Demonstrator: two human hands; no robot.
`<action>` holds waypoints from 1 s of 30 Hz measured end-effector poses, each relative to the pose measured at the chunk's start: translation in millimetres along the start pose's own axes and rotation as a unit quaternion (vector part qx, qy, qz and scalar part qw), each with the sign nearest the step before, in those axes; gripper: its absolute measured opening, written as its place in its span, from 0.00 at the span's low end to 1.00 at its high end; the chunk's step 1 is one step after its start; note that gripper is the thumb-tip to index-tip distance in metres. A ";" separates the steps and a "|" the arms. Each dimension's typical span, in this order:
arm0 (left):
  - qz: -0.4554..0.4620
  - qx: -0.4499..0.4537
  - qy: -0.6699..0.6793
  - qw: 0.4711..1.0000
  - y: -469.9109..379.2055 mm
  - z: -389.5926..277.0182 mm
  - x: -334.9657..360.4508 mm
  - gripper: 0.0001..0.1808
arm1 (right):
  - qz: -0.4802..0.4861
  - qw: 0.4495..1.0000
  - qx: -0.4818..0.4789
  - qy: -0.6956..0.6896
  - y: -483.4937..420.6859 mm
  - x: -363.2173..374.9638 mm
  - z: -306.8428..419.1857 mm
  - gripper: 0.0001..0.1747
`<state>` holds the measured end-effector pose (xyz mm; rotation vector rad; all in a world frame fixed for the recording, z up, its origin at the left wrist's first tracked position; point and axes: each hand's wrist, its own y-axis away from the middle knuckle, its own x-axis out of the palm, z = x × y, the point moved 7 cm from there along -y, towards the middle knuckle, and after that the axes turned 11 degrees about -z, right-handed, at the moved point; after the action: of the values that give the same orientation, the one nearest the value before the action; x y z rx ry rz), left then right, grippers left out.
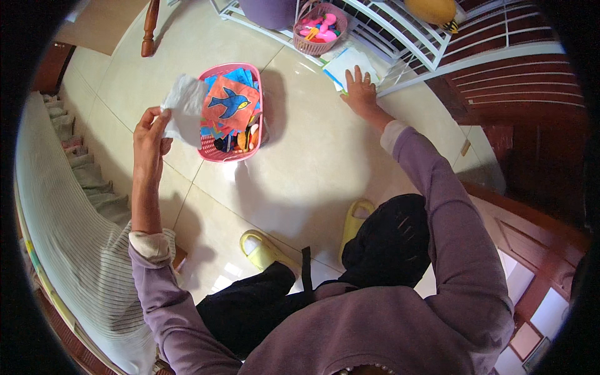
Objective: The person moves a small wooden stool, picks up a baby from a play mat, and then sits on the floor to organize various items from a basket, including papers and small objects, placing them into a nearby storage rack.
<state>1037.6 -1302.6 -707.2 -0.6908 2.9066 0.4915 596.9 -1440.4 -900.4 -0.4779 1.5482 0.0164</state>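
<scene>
My left hand [152, 129] pinches a thin white tissue or cloth [183, 105] between thumb and fingers. The tissue hangs beside the left rim of a pink plastic basket [229, 158] on the floor. On top of that basket's contents lies an orange square [219, 105] with a blue bird picture; blue cards [236, 76] and small mixed items show around it. My right hand [362, 93] is stretched out, fingers apart, over flat white sheets or booklets [344, 65] with blue and green edges. Whether its fingertips press on them I cannot tell.
A smaller pink basket [318, 44] of colourful toys stands by a white metal rack [403, 33], near a purple container [269, 11]. A wooden leg [148, 35] rises at the upper left. Striped fabric [89, 225] drapes along the left. My yellow slippers [262, 255] rest on the tiles.
</scene>
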 end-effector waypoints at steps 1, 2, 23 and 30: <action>-0.007 -0.014 -0.010 1.000 1.0 1.5 4.6 0.08 | -0.005 1.000 0.004 -0.028 -2.3 3.0 -4.0 0.38; -0.003 -0.020 -0.007 1.000 0.6 4.7 10.5 0.08 | 0.004 0.999 0.013 -0.051 -7.5 7.8 -8.7 0.35; 0.028 -0.022 -0.080 0.996 -2.0 27.3 60.3 0.13 | 0.116 0.851 0.241 -0.452 -35.8 -65.7 -34.0 0.23; 0.218 -0.126 -0.044 0.967 38.1 66.3 149.5 0.21 | 0.212 0.574 0.348 -0.711 -18.2 -89.9 -2.0 0.26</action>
<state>889.6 -1310.6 -786.0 -0.0341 2.9335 0.9239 596.8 -1431.9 -809.1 0.5457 -0.0914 0.1249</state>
